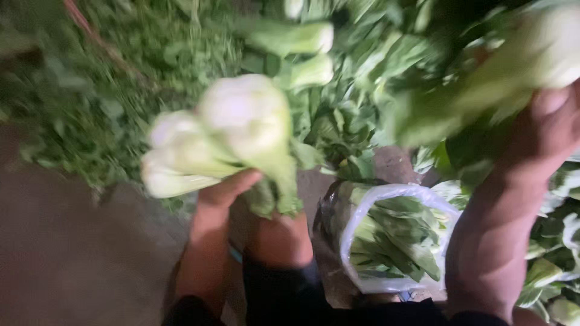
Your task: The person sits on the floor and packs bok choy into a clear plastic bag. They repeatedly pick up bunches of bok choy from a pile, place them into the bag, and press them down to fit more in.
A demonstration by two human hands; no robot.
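L hand (226, 190) is gripping a bunch of pale-stemmed leafy greens (bok choy type) (229, 133), fingers closed round the stalks w/ the white bases pointing up toward the camera, leaves hanging down behind the hand. R hand (553, 124) is holding up another head of the same greens (519, 66), thumb pressed vs. the stalk; that one is very blurred, so exact finger wrap can't be told, but the hand is clearly closed on it. Between the two forearms, lower down, a clear plastic bag (356, 211) is standing open w/ more greens (393, 235) packed inside. A big pile of loose greens (338, 90) is lying across the top & right of the view, just beyond both hands. Bare brownish ground (66, 253) is showing at left. Person's knee (dark shorts) is sitting below the L-hand bunch.
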